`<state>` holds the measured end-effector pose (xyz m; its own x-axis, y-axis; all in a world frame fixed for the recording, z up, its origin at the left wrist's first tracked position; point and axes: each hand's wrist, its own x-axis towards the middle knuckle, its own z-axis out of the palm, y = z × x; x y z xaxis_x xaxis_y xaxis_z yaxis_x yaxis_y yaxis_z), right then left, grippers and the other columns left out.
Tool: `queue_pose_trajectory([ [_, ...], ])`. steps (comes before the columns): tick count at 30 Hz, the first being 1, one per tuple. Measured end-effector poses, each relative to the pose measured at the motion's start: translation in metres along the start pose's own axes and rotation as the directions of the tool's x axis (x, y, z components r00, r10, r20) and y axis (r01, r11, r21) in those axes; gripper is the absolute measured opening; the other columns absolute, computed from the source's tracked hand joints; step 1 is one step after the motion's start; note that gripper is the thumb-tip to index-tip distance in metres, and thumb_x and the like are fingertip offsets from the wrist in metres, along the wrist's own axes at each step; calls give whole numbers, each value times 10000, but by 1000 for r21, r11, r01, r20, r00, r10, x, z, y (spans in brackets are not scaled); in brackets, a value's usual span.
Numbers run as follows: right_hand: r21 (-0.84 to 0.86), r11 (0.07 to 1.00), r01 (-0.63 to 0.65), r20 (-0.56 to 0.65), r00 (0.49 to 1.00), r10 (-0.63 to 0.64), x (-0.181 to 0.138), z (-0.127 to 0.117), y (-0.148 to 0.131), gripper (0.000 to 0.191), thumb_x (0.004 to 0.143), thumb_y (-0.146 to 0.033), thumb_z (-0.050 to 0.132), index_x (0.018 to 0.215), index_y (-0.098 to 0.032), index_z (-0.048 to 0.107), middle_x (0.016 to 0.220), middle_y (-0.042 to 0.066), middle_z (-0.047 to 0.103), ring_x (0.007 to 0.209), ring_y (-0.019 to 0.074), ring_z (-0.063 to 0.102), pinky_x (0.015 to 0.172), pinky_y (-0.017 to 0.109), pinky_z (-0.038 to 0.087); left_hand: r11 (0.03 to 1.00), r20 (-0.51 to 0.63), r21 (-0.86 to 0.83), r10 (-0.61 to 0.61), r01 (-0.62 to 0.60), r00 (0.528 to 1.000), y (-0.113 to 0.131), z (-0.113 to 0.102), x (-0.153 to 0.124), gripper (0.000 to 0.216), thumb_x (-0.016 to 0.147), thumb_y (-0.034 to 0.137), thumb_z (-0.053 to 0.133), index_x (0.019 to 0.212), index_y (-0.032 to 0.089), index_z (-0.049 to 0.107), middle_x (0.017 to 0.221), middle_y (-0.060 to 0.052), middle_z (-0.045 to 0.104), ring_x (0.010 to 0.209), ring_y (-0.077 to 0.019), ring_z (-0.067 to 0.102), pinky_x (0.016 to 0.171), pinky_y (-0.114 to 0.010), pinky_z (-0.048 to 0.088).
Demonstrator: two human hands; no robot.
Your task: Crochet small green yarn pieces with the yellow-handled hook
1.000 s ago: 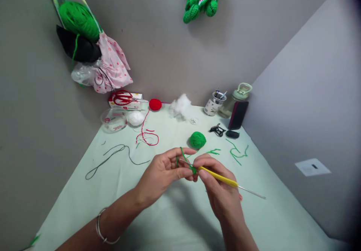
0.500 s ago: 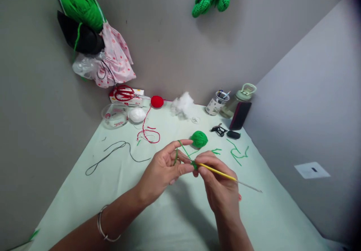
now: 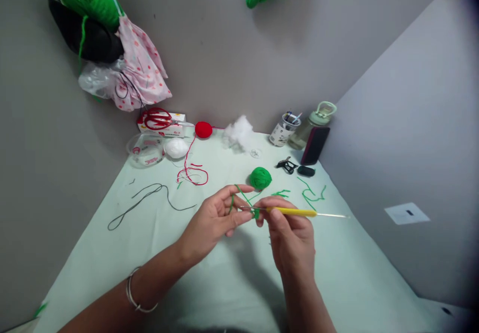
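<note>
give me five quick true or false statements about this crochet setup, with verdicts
1. The right hand holds a yellow crochet hook. True.
2. Green yarn runs over the fingers of the left hand. True.
3. The green yarn ball sits in the left hand's palm. False: it lies on the table, just beyond both hands.
4. The red scissors rest on top of a white box. True.
5. The bracelet is on the right wrist. False: it is on the left wrist.
</note>
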<state>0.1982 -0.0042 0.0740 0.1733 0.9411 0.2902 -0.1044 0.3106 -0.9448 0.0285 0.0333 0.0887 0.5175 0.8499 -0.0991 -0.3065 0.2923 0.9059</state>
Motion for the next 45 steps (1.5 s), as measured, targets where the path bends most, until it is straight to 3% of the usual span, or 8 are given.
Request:
queue_pose_trajectory([
  [6, 68, 998, 7, 21, 1000, -8, 1, 2, -9, 215, 1004, -368, 630, 935, -207, 755, 879, 60, 739, 644, 154, 664, 562, 299, 552, 999, -6, -31, 33, -33, 999, 1, -2, 1, 360, 905, 345, 771, 1232, 209, 708, 857, 22, 590, 599, -58, 404, 539, -212, 341],
  [10, -220, 954, 205, 53, 979, -198, -6, -1, -10, 226, 1050, -204, 518, 1080, -253, 736, 950, 48, 757, 760, 164, 708, 700, 332, 595, 994, -75, 94, 56, -49, 996, 3, -5, 1, 334, 901, 325, 783, 1206, 210, 708, 828, 32, 602, 616, -61, 431, 567, -208, 358],
  [14, -534, 694, 483, 251, 874, -416, -11, -2, -3, 381, 984, -73, 556, 1268, -282, 702, 1038, 70, 772, 921, 202, 734, 789, 348, 603, 989, -129, 142, 60, -42, 990, 3, -4, 0, 381, 871, 294, 818, 1222, 199, 702, 810, 35, 622, 630, -59, 453, 586, -201, 367],
  [18, -686, 439, 580, 345, 791, -505, -15, -1, 3, 509, 917, -35, 659, 1339, -315, 709, 1148, 99, 735, 1014, 232, 724, 797, 347, 596, 992, -21, -119, -44, 41, 999, -1, -1, 1, 491, 850, 333, 844, 1289, 190, 677, 772, 54, 584, 538, -26, 385, 514, -190, 311],
  [26, -227, 928, 294, -12, 952, -305, -4, 7, -8, 249, 1017, -150, 562, 1052, -280, 772, 869, 19, 705, 754, 160, 639, 687, 328, 543, 955, -64, -295, -58, 37, 996, 1, 0, 2, 349, 840, 235, 847, 1170, 183, 747, 752, 64, 536, 491, 8, 285, 469, -166, 256],
  [33, -324, 889, 323, 51, 944, -325, -4, 12, 0, 280, 995, -88, 591, 1094, -278, 771, 971, 29, 756, 843, 159, 688, 710, 300, 579, 994, -86, -104, 13, -22, 996, -7, 5, -1, 348, 856, 306, 843, 1190, 234, 774, 867, 25, 628, 553, -24, 458, 516, -190, 381],
  [38, -599, 593, 539, 211, 820, -532, -10, 10, 7, 446, 923, -25, 665, 1268, -295, 748, 1140, 80, 735, 1004, 213, 726, 808, 346, 613, 966, -104, -257, -67, 38, 992, -9, 5, 1, 425, 829, 309, 871, 1223, 197, 759, 742, 49, 583, 486, -7, 361, 476, -180, 320],
  [45, -167, 952, 257, -75, 959, -272, 2, 3, 0, 224, 1004, -160, 601, 1031, -270, 794, 896, 25, 718, 701, 138, 634, 637, 308, 544, 933, -122, -357, -92, 42, 988, -6, 2, 5, 263, 816, 220, 864, 1068, 168, 808, 727, 60, 531, 472, 19, 299, 449, -146, 291],
])
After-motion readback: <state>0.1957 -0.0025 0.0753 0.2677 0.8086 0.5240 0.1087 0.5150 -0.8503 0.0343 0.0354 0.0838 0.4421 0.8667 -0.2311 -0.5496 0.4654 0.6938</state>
